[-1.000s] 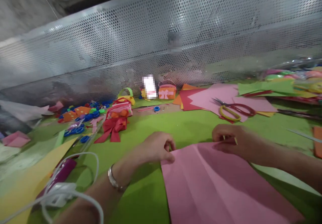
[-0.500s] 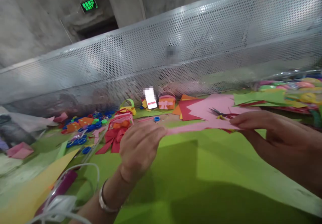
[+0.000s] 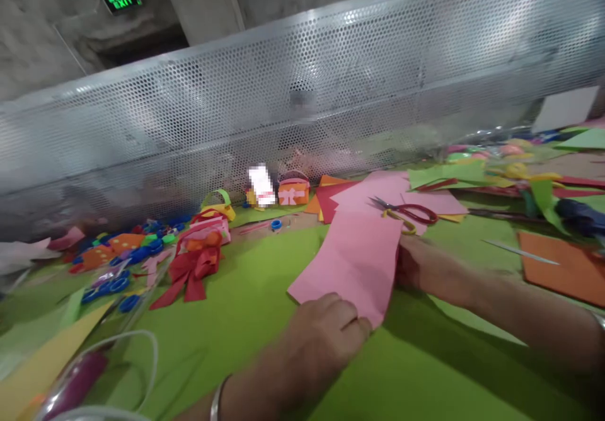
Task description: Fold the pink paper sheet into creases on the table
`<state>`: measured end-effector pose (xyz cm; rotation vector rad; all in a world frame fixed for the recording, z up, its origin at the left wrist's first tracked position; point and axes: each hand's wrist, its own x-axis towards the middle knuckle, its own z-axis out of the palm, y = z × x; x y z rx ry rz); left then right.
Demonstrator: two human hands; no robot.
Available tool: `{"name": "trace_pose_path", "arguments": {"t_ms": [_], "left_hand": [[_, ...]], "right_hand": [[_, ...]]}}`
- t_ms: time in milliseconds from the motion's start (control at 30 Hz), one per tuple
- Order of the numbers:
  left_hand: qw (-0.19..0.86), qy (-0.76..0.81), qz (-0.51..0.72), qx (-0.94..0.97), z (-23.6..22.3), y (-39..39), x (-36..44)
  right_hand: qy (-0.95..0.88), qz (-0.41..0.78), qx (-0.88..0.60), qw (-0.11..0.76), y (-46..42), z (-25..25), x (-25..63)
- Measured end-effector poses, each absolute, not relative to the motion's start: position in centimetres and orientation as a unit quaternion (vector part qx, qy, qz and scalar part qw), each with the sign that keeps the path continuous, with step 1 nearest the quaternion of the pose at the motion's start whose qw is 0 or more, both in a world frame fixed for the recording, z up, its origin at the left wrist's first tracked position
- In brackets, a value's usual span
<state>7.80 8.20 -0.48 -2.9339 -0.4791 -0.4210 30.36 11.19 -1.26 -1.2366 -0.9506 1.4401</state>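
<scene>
A sheet of pink paper (image 3: pixel 352 257) is held in the air, slightly curved, above the green table top. My left hand (image 3: pixel 326 333) pinches its near edge, the fingers closed. At the sheet's right side, my right hand (image 3: pixel 418 263) grips the edge; its fingertips are partly hidden by the paper. Just beyond the sheet lie scissors with red handles (image 3: pixel 416 213) and a pair with yellow handles (image 3: pixel 399 222), blades crossing, on more pink paper (image 3: pixel 373 191). Red paper (image 3: pixel 331 199) shows beneath that stack.
A red bow bag (image 3: pixel 193 263), a small orange paper bag (image 3: pixel 293 193) and a lit phone (image 3: pixel 262 184) stand at the back. Blue-handled scissors (image 3: pixel 106 285) and a white cable (image 3: pixel 154 351) are on the left. Orange paper (image 3: pixel 562 266) lies at right, before a perforated metal panel (image 3: pixel 359 74).
The pink sheet has turned from nearly edge-on to face me. My left hand has come nearer and to the right; my right hand has moved left. The view has swung right.
</scene>
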Motion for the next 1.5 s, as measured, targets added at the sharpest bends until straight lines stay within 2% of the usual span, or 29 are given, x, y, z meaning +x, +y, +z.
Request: {"name": "trace_pose_path", "arguments": {"t_ms": [167,267,333,467,500,633,667,733,1000,1233,1400,1500], "left_hand": [[-0.036,-0.231,-0.238,-0.943,-0.5,7.8,8.2],[-0.196,-0.169,-0.301,-0.918,-0.4,7.9,8.5],[-0.27,-0.198,-0.337,-0.88,0.3,8.5,8.2],[-0.196,-0.459,-0.4,-0.769,2.4,11.1,6.1],[-0.233,-0.497,-0.382,-0.744,2.7,11.7,5.6],[-0.565,-0.517,-0.234,-0.599,2.6,12.5,4.9],[-0.616,-0.507,-0.211,-0.565,2.4,12.4,5.1],[-0.648,-0.5,-0.206,-0.536,1.9,12.0,5.6],[-0.533,-0.546,-0.339,-0.55,1.4,13.8,5.1],[-0.43,-0.584,-0.304,-0.617,0.2,15.3,4.4],[-0.304,-0.612,-0.262,-0.681,-0.3,15.2,4.2],[-0.211,-0.599,-0.3,-0.712,0.1,14.0,5.2]], "right_hand": [[-0.375,0.633,-0.486,0.473,9.9,-0.8,29.0],[-0.431,0.619,-0.471,0.457,9.0,-1.1,28.5],[-0.473,0.614,-0.464,0.43,8.7,-1.1,28.6],[-0.57,0.619,-0.433,0.323,8.4,-0.5,29.8],[-0.611,0.601,-0.427,0.289,8.4,-0.2,30.1],[-0.738,0.499,-0.411,0.196,8.0,0.7,30.3],[-0.748,0.488,-0.407,0.19,7.9,0.9,30.2],[-0.752,0.488,-0.405,0.178,7.9,1.0,30.1],[-0.675,0.456,-0.549,0.187,11.0,-0.2,33.5],[-0.649,0.363,-0.629,0.226,13.0,-2.0,34.7],[-0.71,0.242,-0.619,0.233,13.5,-3.4,34.2],[-0.757,0.172,-0.587,0.231,13.7,-3.7,34.1]]}}
